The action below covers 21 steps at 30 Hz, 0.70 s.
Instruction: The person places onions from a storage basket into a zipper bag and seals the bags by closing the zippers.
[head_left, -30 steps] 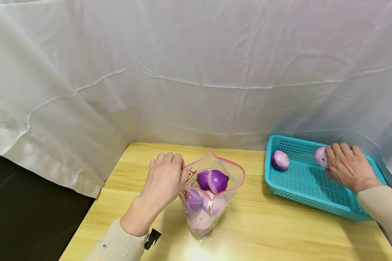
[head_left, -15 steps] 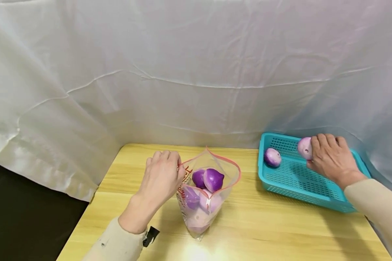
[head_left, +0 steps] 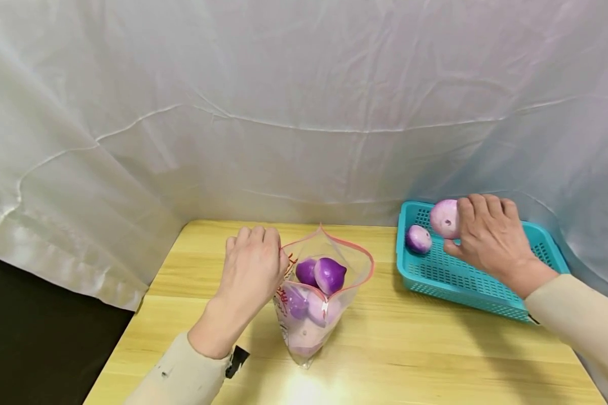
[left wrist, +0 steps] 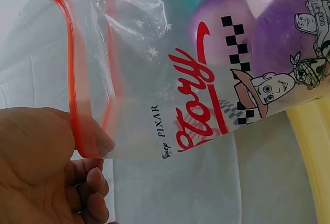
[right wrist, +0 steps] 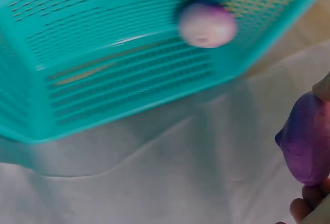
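A clear zip bag (head_left: 318, 306) with a red seal strip (left wrist: 77, 105) and cartoon print stands on the wooden table (head_left: 410, 360). It holds several purple onions (head_left: 329, 274). My left hand (head_left: 253, 270) pinches the bag's left rim (left wrist: 85, 141) and keeps the mouth open. My right hand (head_left: 486, 236) grips a pale purple onion (head_left: 445, 218), lifted above the teal basket (head_left: 466, 275); the same onion (right wrist: 308, 147) shows at the right edge of the right wrist view. One more onion (head_left: 418, 238) lies in the basket's far left corner (right wrist: 207, 24).
A white cloth (head_left: 304, 112) hangs behind the table and drapes around the basket. The table's left edge (head_left: 132, 320) drops to a dark floor. Bare wood lies between the bag and the basket.
My right hand has lifted the pale onion out of the basket and carried it left, toward the bag. The left hand and the bag have held still.
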Each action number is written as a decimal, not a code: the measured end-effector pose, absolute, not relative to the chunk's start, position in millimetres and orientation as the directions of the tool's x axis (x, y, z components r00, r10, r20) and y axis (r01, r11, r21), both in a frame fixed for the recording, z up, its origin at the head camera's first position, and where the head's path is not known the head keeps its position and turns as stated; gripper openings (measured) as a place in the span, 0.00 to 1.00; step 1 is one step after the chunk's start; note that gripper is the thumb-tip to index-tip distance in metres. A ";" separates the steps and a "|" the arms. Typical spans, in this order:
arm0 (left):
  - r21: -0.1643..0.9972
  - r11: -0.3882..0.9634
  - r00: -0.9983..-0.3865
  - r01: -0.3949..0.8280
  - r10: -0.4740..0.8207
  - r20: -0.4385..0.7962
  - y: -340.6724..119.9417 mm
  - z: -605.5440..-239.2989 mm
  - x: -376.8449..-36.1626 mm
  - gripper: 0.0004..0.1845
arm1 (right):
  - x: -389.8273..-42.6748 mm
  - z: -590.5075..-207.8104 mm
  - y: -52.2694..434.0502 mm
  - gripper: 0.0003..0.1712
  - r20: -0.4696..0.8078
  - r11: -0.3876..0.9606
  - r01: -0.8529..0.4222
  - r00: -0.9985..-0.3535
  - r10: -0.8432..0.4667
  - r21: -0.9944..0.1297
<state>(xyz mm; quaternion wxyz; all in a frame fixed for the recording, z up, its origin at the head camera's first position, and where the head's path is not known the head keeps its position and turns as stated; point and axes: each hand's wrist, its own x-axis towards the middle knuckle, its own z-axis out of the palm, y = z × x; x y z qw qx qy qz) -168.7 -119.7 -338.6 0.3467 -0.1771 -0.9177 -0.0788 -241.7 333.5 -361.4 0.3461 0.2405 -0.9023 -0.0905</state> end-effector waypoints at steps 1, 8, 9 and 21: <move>0.018 0.925 -0.694 0.380 0.272 0.667 -119.7 -338.5 -168.7 0.12 | -239.6 -357.4 325.5 0.53 0.592 0.867 -0.383 -0.634 -0.498 0.319; 0.023 0.929 -0.713 0.368 0.267 0.648 -119.3 -336.2 -168.2 0.13 | -224.0 -326.8 266.9 0.47 0.664 0.842 -0.472 -0.546 -0.511 0.260; 0.028 0.930 -0.721 0.366 0.264 0.641 -119.3 -335.7 -168.0 0.12 | -221.4 -323.0 258.2 0.45 0.670 0.840 -0.480 -0.539 -0.511 0.254; 0.095 0.938 -0.784 0.334 0.221 0.580 -118.6 -330.7 -165.9 0.10 | -195.1 -291.5 160.4 0.46 0.600 0.774 -0.616 -0.565 -0.566 0.151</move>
